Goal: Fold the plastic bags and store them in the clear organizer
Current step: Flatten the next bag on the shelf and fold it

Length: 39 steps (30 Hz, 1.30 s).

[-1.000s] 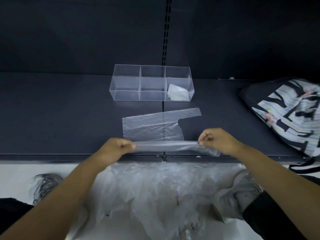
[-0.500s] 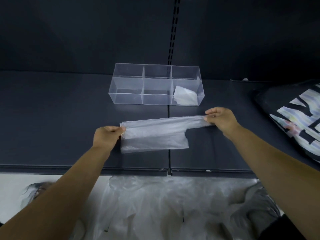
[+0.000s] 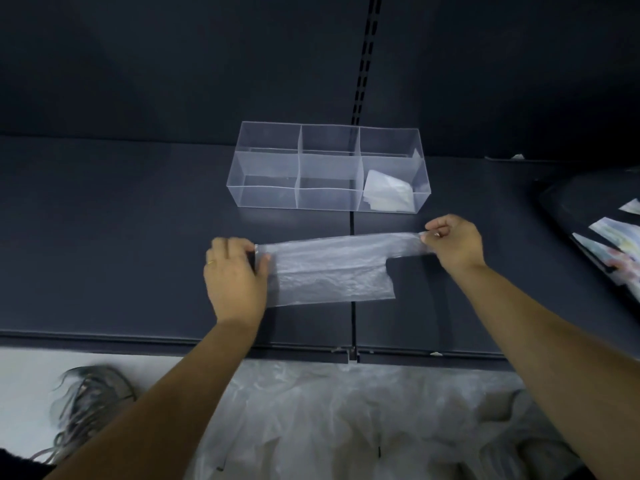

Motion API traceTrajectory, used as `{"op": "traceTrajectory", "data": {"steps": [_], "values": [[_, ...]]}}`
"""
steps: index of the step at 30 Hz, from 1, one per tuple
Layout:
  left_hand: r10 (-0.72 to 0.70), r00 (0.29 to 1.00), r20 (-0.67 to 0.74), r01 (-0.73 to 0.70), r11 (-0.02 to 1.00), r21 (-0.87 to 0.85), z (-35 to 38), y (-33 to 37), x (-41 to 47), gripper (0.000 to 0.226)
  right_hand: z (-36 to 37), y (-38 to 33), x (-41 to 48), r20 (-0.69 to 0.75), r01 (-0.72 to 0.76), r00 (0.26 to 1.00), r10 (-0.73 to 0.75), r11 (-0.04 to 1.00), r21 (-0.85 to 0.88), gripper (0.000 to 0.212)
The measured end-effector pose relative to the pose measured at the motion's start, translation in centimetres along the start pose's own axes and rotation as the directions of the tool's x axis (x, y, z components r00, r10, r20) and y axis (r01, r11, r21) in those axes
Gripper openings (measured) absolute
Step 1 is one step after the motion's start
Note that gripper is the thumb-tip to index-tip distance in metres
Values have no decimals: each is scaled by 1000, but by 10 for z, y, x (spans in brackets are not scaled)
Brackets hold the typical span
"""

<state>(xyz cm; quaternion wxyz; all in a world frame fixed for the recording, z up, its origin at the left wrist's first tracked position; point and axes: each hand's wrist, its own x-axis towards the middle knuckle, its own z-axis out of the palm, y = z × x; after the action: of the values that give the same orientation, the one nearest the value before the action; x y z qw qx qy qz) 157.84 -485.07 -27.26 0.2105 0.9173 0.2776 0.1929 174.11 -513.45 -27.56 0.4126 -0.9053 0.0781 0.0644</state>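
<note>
I am holding a translucent plastic bag (image 3: 332, 271) flat on the dark shelf (image 3: 104, 237), stretched sideways between my two hands. My left hand (image 3: 235, 271) is lying palm-down over the bag's left end, with the fingers curled around the edge and the thumb pressing on top of the film, so that end is clamped; a ring (image 3: 210, 262) is showing on one finger. My right hand (image 3: 453, 244) is pinching the far end of the narrow handle strip, the fingertips (image 3: 427, 235) closing together on the plastic. The bag is lying folded lengthwise, its wider body nearer my left hand and the thin strip running out to my right. It is crossing the dark seam between two shelf panels. Just beyond the bag, and apart from it, the clear organizer (image 3: 266, 195) is standing on the shelf, with dividers splitting it into compartments. One folded bag (image 3: 388, 190) is sitting inside at the organizer's right-hand end, close to the front wall. Below the shelf's front edge, a loose heap of plastic bags (image 3: 346, 417) is lying between my forearms. A black patterned bag (image 3: 606, 244) is resting on the shelf far to my right.
</note>
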Motion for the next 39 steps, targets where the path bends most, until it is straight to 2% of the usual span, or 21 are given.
{"op": "traceTrajectory", "data": {"steps": [1, 3, 5, 7, 8, 9, 11, 13, 14, 16, 19, 23, 26, 28, 30, 32, 34, 36, 39], "values": [[147, 989, 22, -148, 989, 29, 2, 1, -6, 23, -1, -1, -1, 12, -2, 1000, 2, 1000, -5, 13], [338, 917, 210, -358, 931, 66, 8, -1, -17, 38, -3, -5, -4, 20, -18, 1000, 19, 999, -37, 16], [323, 844, 428, -423, 892, 159, 15, -7, -25, 60, -1, -15, -14, -96, -21, 995, 0, 977, -214, 24], [285, 821, 495, -445, 862, 243, 20, -16, -28, 73, 10, -32, -36, -241, 55, 959, -152, 928, -367, 30], [279, 818, 503, -453, 851, 264, 21, -18, -28, 77, 22, -41, -52, -233, 155, 937, -259, 909, -387, 31], [279, 815, 508, -461, 844, 274, 21, -18, -28, 80, 38, -51, -72, -158, 281, 920, -359, 885, -372, 31], [279, 808, 520, -465, 843, 269, 20, -17, -28, 85, 76, -67, -110, 91, 508, 860, -502, 826, -242, 32], [278, 796, 538, -472, 841, 264, 19, -17, -28, 87, 110, -77, -134, 311, 609, 778, -545, 777, -160, 39], [282, 789, 545, -482, 834, 267, 19, -18, -28, 85, 122, -77, -138, 389, 626, 755, -527, 756, -192, 44], [277, 782, 558, -486, 832, 269, 18, -18, -27, 83, 131, -69, -128, 460, 630, 761, -458, 691, -355, 54], [284, 786, 549, -474, 847, 241, 16, -16, -26, 100, 111, -40, -97, 445, 585, 808, -385, 610, -535, 62], [279, 788, 548, -466, 853, 235, 15, -15, -24, 107, 57, 5, -60, 317, 411, 911, -263, 636, -654, 64], [269, 785, 558, -469, 847, 251, 15, -16, -24, 109, 26, 25, -49, 214, 314, 949, -232, 626, -714, 66], [257, 788, 560, -455, 855, 248, 14, -15, -23, 110, 15, 25, -52, 122, 284, 951, -285, 645, -709, 66], [256, 800, 542, -434, 871, 229, 11, -13, -20, 107, 7, 19, -63, 56, 331, 923, -382, 711, -620, 59], [331, 813, 479, -445, 884, 144, 6, -7, -22, 96, 3, 15, -81, 103, 485, 862, -497, 746, -456, 40], [435, 781, 449, -497, 868, 23, 4, 2, -28, 82, 5, 15, -98, 239, 597, 802, -548, 712, -370, 28], [502, 717, 483, -542, 838, -65, 7, 14, -39, 75, 8, 17, -106, 299, 612, 790, -535, 713, -343, 18], [532, 669, 519, -553, 823, -130, 18, 25, -51, 74, 12, 10, -105, 270, 580, 813, -516, 753, -311, 2]]}}
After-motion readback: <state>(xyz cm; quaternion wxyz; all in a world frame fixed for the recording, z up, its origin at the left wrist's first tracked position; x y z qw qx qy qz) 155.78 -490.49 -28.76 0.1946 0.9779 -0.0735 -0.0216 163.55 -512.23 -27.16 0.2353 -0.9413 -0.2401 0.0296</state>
